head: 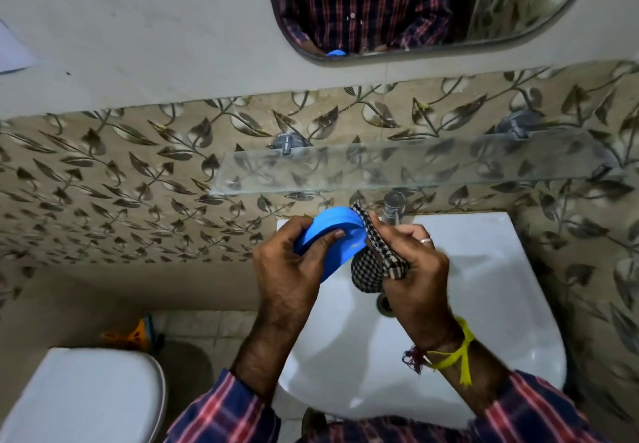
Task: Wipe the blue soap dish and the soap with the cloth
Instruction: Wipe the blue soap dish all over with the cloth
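My left hand [294, 266] grips the blue soap dish [340, 231] and holds it tilted above the white sink [484, 304], thumb pressed on its upper face. My right hand [415, 266] is closed around a bunched black-and-white checked cloth [371, 266]. One edge of the cloth lies against the right rim of the dish. No soap is visible; the inside of the dish is turned away or covered.
A glass shelf [397, 169] sticks out of the leaf-patterned tile wall just above my hands. A tap [394, 207] stands behind the cloth, and the drain [384, 304] lies below it. A mirror [415, 3] hangs higher up. A white toilet lid [86, 397] is at lower left.
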